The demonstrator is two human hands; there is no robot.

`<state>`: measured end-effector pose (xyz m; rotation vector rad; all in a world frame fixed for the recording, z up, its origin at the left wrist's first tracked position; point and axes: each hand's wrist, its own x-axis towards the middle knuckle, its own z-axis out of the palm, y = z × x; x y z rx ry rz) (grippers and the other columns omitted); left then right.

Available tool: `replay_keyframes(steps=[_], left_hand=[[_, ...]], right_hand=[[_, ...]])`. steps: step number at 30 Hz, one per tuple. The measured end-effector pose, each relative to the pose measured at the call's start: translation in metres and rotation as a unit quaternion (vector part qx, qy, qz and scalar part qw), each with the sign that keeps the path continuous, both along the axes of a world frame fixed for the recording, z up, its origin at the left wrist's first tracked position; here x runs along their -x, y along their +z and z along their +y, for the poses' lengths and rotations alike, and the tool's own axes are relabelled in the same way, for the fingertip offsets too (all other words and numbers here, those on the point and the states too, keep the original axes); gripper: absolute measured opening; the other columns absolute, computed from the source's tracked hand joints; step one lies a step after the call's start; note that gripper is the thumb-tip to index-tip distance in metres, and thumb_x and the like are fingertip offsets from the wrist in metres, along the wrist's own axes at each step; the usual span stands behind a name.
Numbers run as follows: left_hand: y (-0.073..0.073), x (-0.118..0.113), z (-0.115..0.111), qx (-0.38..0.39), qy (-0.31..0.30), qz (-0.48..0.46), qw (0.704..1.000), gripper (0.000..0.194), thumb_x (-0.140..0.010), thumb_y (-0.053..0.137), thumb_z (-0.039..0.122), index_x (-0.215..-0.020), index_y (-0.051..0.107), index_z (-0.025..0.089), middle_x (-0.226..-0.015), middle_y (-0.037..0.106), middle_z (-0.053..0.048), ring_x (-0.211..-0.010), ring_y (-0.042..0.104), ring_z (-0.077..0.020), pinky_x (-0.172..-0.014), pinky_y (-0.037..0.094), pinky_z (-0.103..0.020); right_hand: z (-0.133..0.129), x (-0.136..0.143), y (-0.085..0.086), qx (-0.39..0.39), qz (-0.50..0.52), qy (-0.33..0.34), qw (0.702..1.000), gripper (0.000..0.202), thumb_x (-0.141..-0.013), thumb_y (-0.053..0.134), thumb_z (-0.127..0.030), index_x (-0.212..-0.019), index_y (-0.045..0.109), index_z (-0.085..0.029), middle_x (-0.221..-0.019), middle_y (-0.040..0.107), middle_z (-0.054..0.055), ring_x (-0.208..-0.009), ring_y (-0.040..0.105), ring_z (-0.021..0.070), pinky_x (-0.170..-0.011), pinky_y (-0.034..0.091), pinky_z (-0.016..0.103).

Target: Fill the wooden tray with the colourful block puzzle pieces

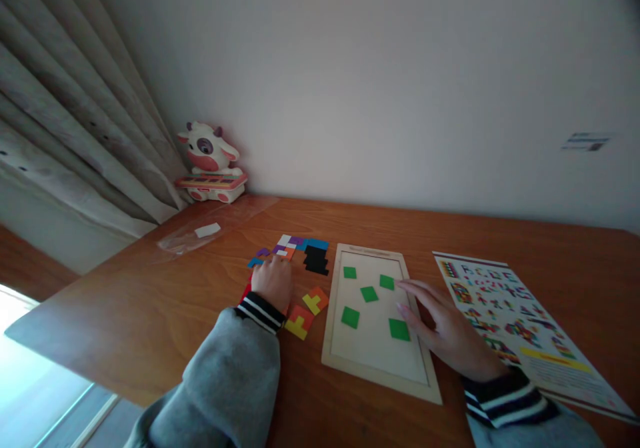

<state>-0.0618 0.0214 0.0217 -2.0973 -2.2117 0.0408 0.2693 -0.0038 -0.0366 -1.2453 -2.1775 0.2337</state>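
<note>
My left hand [273, 281] is over the coloured puzzle pieces left of the board, back of the hand up. Its fingers are curled down, and whatever is under them is hidden. Around it lie orange-and-yellow pieces [299, 321], black pieces [316, 260], blue pieces [317, 243] and a bit of red. A pale wooden board [370, 369] with a raised rim lies flat, carrying several separate green squares [369, 294]. Over its right edge, my right hand [445, 331] is open and empty, fingers stretched towards the upper right green square [387, 282]. I cannot tell if they touch.
Right of the board lies a printed pattern sheet [530, 328], partly behind my right hand. A clear plastic bag [185, 240] is at the table's left side. At the back left stands a cow toy [210, 161] with a keyboard, near the curtain [75, 101] and wall.
</note>
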Motion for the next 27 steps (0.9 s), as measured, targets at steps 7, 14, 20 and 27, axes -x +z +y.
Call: replay_keyframes(steps=[7, 14, 20, 27], left_hand=[[0.0052, 0.0013, -0.0036, 0.076, 0.026, -0.005, 0.997, 0.034, -0.091, 0.037, 0.005, -0.106, 0.067, 0.011, -0.102, 0.07, -0.018, -0.099, 0.07, -0.0323, -0.08, 0.056, -0.042], [0.0, 0.0042, 0.0032, 0.068, -0.023, -0.015, 0.997, 0.027, -0.093, 0.041, 0.009, -0.106, 0.064, 0.012, -0.103, 0.07, -0.015, -0.098, 0.07, -0.0277, -0.083, 0.054, -0.037], [-0.0002, 0.0053, 0.0031, 0.05, -0.037, -0.022, 0.998, 0.027, -0.093, 0.039, 0.008, -0.1, 0.065, 0.014, -0.103, 0.07, -0.014, -0.097, 0.069, -0.0256, -0.081, 0.053, -0.035], [-0.004, 0.0067, 0.0049, 0.031, -0.041, -0.026, 0.998, 0.027, -0.091, 0.04, 0.006, -0.105, 0.062, 0.012, -0.104, 0.069, -0.015, -0.098, 0.068, -0.0261, -0.08, 0.053, -0.035]], right_hand=[[-0.0007, 0.002, 0.0024, -0.01, 0.007, -0.007, 1.0, 0.037, -0.097, 0.052, -0.039, -0.131, 0.054, -0.025, -0.129, 0.061, 0.011, -0.12, 0.058, 0.0268, -0.103, 0.048, 0.049], [-0.0014, 0.0023, 0.0021, -0.006, 0.014, -0.009, 1.0, 0.038, -0.096, 0.053, -0.039, -0.132, 0.053, -0.025, -0.129, 0.06, 0.011, -0.12, 0.058, 0.0266, -0.104, 0.048, 0.048], [-0.0032, 0.0047, 0.0039, -0.006, 0.024, -0.009, 1.0, 0.038, -0.096, 0.053, -0.04, -0.13, 0.056, -0.025, -0.126, 0.063, 0.011, -0.118, 0.06, 0.0271, -0.102, 0.049, 0.047], [-0.0035, 0.0051, 0.0037, 0.004, 0.017, -0.002, 1.0, 0.038, -0.097, 0.052, -0.038, -0.131, 0.054, -0.024, -0.127, 0.062, 0.011, -0.118, 0.059, 0.0266, -0.102, 0.049, 0.047]])
